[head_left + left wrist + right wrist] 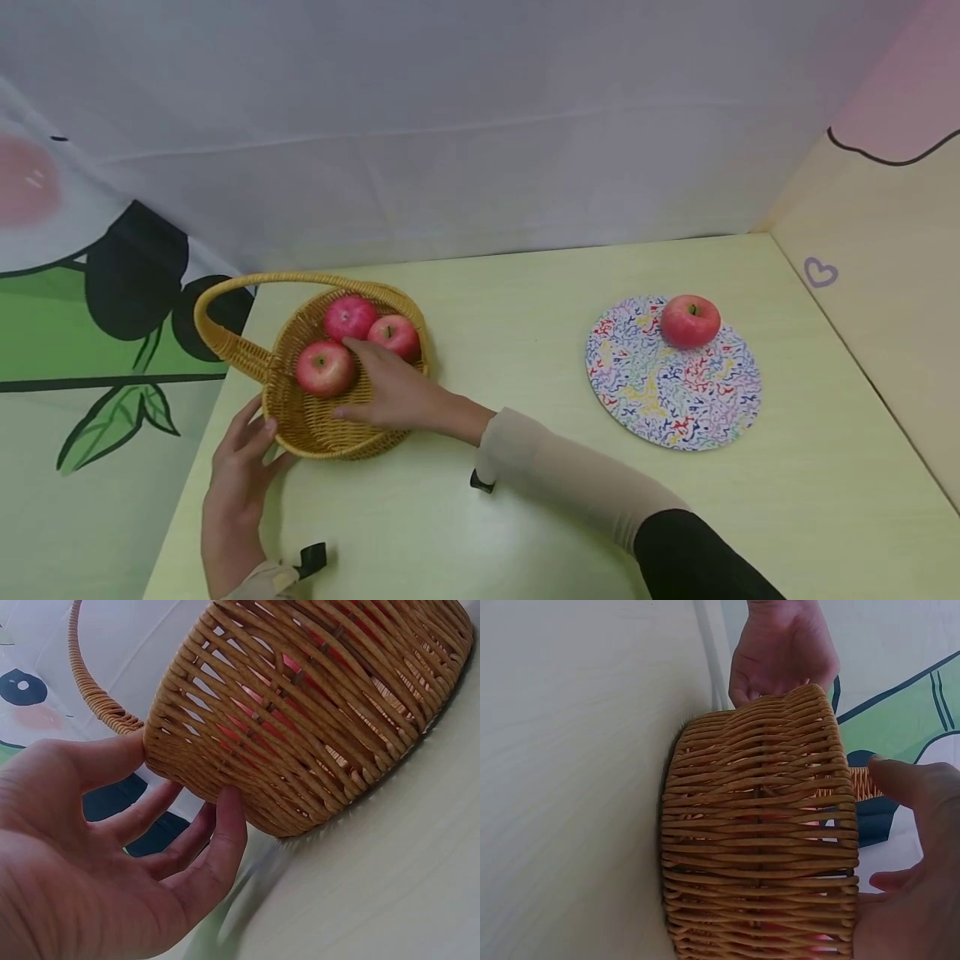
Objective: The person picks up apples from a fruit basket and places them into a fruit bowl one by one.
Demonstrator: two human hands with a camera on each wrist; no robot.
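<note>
At center left of the frame, a person's right hand (pixel 397 390) reaches into a wicker basket (pixel 318 437), thumb and fingers spread apart. The front apple (pixel 325 369) lies just left of that gap, nearer this hand than the other; fingertip contact cannot be told. At lower left, the left hand (pixel 242 475) pinches the basket's rim. The basket's upper part holds 2 more red fruits (pixel 351 317); at right, 1 loose apple (pixel 690 322) tops a round patterned mat (pixel 667 412).
</note>
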